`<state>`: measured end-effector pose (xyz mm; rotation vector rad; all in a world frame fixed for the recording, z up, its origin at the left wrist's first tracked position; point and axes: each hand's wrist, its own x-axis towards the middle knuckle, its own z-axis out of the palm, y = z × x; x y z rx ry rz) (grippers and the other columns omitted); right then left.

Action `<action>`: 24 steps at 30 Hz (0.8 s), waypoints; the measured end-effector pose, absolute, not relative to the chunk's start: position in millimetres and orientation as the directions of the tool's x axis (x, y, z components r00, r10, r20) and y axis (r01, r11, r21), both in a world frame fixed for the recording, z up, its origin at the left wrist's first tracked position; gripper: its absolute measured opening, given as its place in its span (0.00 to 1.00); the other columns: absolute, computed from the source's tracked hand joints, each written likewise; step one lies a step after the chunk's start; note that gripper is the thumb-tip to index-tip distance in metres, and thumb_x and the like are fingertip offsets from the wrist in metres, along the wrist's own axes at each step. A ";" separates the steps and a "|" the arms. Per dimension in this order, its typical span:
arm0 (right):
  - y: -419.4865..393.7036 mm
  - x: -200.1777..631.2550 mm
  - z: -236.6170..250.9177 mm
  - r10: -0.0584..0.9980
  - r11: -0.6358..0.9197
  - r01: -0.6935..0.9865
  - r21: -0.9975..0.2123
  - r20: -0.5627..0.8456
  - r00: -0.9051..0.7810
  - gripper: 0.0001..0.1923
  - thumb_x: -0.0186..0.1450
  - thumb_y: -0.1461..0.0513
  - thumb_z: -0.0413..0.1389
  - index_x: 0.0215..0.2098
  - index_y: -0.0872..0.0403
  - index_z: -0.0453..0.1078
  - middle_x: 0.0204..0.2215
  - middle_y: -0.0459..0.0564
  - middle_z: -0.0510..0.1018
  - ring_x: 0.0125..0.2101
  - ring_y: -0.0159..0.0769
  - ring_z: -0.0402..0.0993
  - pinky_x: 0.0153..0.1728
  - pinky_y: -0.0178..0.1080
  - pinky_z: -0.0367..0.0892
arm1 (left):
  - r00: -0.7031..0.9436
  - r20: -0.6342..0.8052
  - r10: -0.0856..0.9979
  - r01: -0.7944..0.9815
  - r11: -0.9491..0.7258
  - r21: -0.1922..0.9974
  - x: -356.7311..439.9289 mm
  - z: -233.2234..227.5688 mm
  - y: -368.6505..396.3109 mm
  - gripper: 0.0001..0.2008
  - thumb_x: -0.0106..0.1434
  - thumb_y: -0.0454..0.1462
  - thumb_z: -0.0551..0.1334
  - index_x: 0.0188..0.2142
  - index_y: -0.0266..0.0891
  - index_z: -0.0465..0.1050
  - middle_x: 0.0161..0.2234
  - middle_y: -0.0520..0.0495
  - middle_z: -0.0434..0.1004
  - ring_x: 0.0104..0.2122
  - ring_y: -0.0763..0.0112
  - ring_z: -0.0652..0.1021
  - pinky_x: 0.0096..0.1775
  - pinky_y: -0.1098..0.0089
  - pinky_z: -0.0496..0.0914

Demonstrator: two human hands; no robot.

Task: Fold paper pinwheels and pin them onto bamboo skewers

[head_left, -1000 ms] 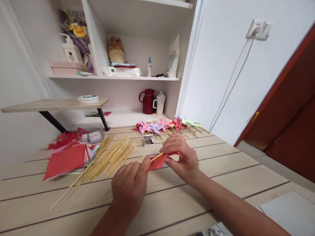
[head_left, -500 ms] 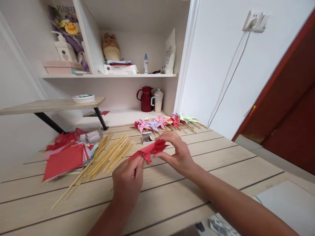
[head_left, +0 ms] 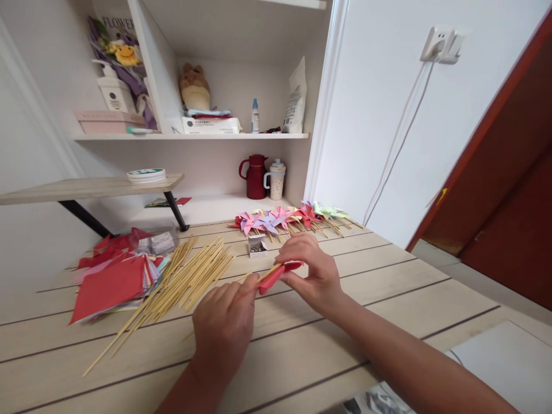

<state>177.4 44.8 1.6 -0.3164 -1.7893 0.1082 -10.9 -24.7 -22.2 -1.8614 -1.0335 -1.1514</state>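
Note:
Between my two hands is a red paper pinwheel (head_left: 272,279), turned nearly edge-on, with a short length of thin wooden stick (head_left: 268,272) showing along it. My left hand (head_left: 225,322) is closed, its thumb and finger pinching the left end. From the right, my right hand (head_left: 311,275) grips the folded paper with thumb and fingers. Part of the pinwheel is hidden by the fingers. Just behind my hands stands a small open box of metal pins (head_left: 257,248). To the left lies a loose pile of wooden sticks (head_left: 198,276).
Finished pinwheels (head_left: 276,218) in several colours lie along the table's back. Coloured paper sheets (head_left: 110,287) are stacked at left, beside a clear plastic box (head_left: 161,240). A raised wooden stand (head_left: 86,187), a red jug (head_left: 257,178) and a cup (head_left: 276,181) stand behind.
The pinwheel has been turned from showing its spread blades to nearly edge-on, and the stick now shows. My hands remain close together around it.

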 end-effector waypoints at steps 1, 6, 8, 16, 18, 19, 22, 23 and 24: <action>44.0 177.2 1.3 0.263 0.960 0.154 -0.234 0.943 -0.204 0.06 0.67 0.56 0.63 0.41 0.47 0.75 0.31 0.48 0.80 0.35 0.42 0.76 0.45 0.52 0.70 | 0.316 0.915 0.252 0.891 -0.411 -0.194 -11.8 -21.5 -25.6 0.09 0.70 0.30 0.58 0.46 0.37 0.75 0.24 0.52 0.76 0.23 0.71 0.74 0.29 0.68 0.64; 41.0 178.6 -1.9 0.218 0.968 0.168 -0.186 0.956 -0.195 0.05 0.67 0.61 0.62 0.42 0.46 0.73 0.30 0.46 0.80 0.34 0.41 0.77 0.51 0.55 0.68 | 0.402 0.887 0.226 0.878 -0.369 -0.304 -14.6 -18.7 -31.1 0.12 0.70 0.29 0.57 0.52 0.32 0.72 0.24 0.51 0.74 0.23 0.70 0.73 0.30 0.66 0.62; 40.1 179.3 -2.4 0.200 0.969 0.184 -0.163 0.959 -0.201 0.06 0.67 0.61 0.62 0.42 0.45 0.72 0.30 0.45 0.80 0.34 0.41 0.78 0.52 0.56 0.68 | 0.404 0.886 0.229 0.877 -0.374 -0.303 -14.5 -17.9 -32.9 0.14 0.70 0.28 0.56 0.53 0.32 0.72 0.24 0.50 0.75 0.24 0.70 0.72 0.31 0.65 0.61; 35.4 177.9 -0.2 0.162 0.965 0.239 -0.112 0.966 -0.201 0.11 0.65 0.67 0.60 0.43 0.46 0.70 0.28 0.44 0.79 0.31 0.39 0.78 0.51 0.56 0.68 | 0.393 0.890 0.232 0.879 -0.379 -0.290 -12.5 -19.7 -33.8 0.15 0.70 0.28 0.56 0.55 0.32 0.72 0.25 0.51 0.74 0.25 0.69 0.72 0.31 0.64 0.61; 35.5 177.9 -0.5 0.150 0.964 0.249 -0.097 0.968 -0.203 0.12 0.64 0.68 0.60 0.42 0.46 0.70 0.28 0.44 0.79 0.31 0.39 0.77 0.51 0.55 0.68 | 0.384 0.893 0.236 0.880 -0.387 -0.275 -11.7 -21.6 -32.8 0.15 0.70 0.27 0.56 0.55 0.32 0.72 0.25 0.51 0.74 0.25 0.70 0.71 0.31 0.64 0.61; 35.7 177.9 -0.6 0.142 0.963 0.253 -0.089 0.969 -0.202 0.12 0.63 0.69 0.61 0.42 0.47 0.70 0.28 0.44 0.79 0.30 0.39 0.77 0.51 0.55 0.68 | 0.380 0.894 0.238 0.880 -0.390 -0.270 -11.3 -22.2 -32.5 0.16 0.70 0.27 0.56 0.55 0.32 0.72 0.25 0.51 0.73 0.25 0.70 0.71 0.30 0.64 0.60; 36.2 178.1 0.0 0.124 0.963 0.262 -0.069 0.972 -0.200 0.12 0.64 0.68 0.61 0.42 0.46 0.70 0.28 0.43 0.79 0.30 0.39 0.77 0.50 0.55 0.69 | 0.381 0.896 0.228 0.880 -0.387 -0.275 -11.0 -20.7 -33.2 0.16 0.70 0.27 0.56 0.55 0.31 0.72 0.25 0.51 0.73 0.25 0.69 0.71 0.30 0.64 0.60; 36.1 178.3 0.6 0.114 0.964 0.261 -0.059 0.973 -0.200 0.12 0.64 0.67 0.60 0.43 0.46 0.70 0.27 0.43 0.79 0.29 0.39 0.77 0.50 0.55 0.68 | 0.388 0.895 0.222 0.878 -0.384 -0.286 -11.2 -19.0 -34.1 0.16 0.70 0.27 0.55 0.55 0.32 0.72 0.25 0.50 0.74 0.25 0.69 0.71 0.31 0.64 0.60; 35.9 178.6 1.5 0.099 0.966 0.256 -0.045 0.974 -0.203 0.13 0.64 0.67 0.60 0.43 0.45 0.70 0.27 0.43 0.79 0.29 0.39 0.78 0.50 0.55 0.68 | 0.397 0.892 0.215 0.875 -0.380 -0.298 -11.6 -17.0 -35.3 0.15 0.71 0.28 0.55 0.55 0.32 0.72 0.25 0.50 0.74 0.25 0.69 0.72 0.31 0.64 0.60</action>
